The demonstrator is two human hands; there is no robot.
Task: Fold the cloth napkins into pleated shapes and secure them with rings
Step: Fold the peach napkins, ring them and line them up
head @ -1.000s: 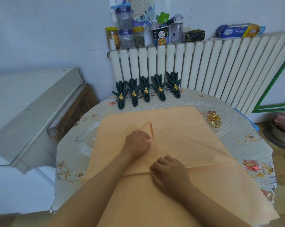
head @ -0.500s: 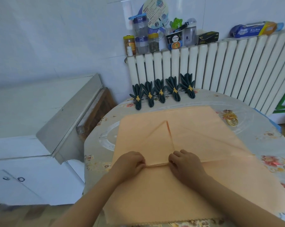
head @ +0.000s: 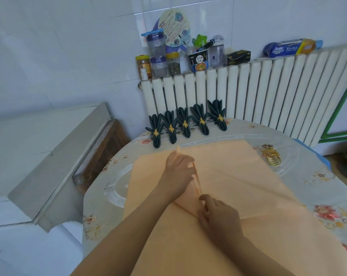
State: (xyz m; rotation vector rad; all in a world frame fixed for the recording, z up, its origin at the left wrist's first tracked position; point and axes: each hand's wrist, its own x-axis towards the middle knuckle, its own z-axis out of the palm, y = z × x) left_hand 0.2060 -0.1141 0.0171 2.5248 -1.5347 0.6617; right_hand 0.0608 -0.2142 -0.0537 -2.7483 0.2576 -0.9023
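Observation:
A large peach cloth napkin lies spread over the round table. My left hand grips a raised fold of it, lifting the flap's edge so its tip stands up near the far side. My right hand pinches the near end of the same fold at the crease. Several dark green pleated napkins with gold rings stand in a row at the table's far edge. A small pile of gold rings lies at the right, beside the peach cloth.
The table has a floral cover under a glass top. A white radiator behind it carries jars, bottles and boxes. A white cabinet stands to the left. Something reddish sits at the right edge.
My left hand moved forward and lifted the triangular flap's edge off the cloth. My right hand stayed at the near crease and pinched it. The view shifted left and up.

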